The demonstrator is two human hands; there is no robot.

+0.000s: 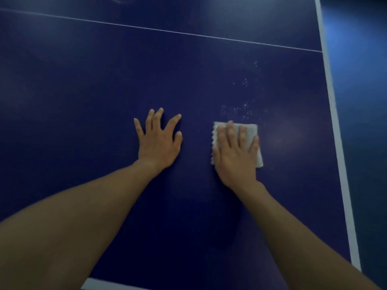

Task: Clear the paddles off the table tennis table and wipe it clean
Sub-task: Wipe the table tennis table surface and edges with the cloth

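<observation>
Open tabletop [83, 91] runs ahead to the white line [167, 31] — only pale specks [245, 109] lie beyond the cloth [250, 129].

The cloth [251, 128] was laid on the bench [83, 91] under the right hand [234, 155]; the left hand [159, 141] was spread to its left, specks [245, 109] scattered just beyond the cloth.

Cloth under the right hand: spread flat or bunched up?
Flat: the cloth lies as a neat rectangle pressed under the straight fingers of the right hand. Whether it is folded in layers, cannot tell.
</observation>
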